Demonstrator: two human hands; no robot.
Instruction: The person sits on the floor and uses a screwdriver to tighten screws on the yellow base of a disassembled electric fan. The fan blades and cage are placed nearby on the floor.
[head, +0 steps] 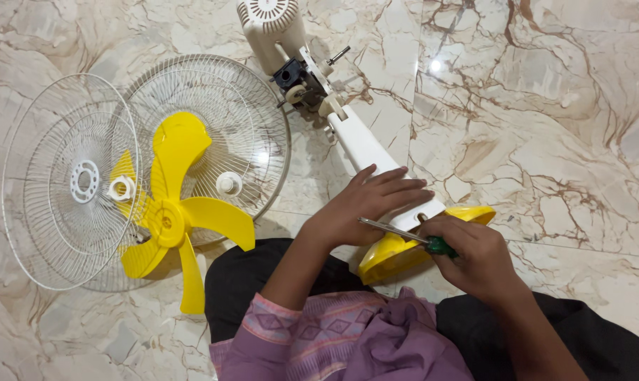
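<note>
A dismantled fan lies on the marble floor. Its white stand [362,144] runs from the motor housing [270,28] down to a yellow base [393,254] resting by my lap. My left hand [365,204] presses flat on the lower end of the stand. My right hand [475,254] grips a green-handled screwdriver [404,233], its metal shaft pointing left under my left fingers, near the joint of stand and base.
Two white wire fan guards [58,183] [252,120] lie overlapping at the left, with the yellow fan blade [171,212] and two white plastic nuts [122,188] on them. The exposed motor gear parts [302,77] sit at the top centre.
</note>
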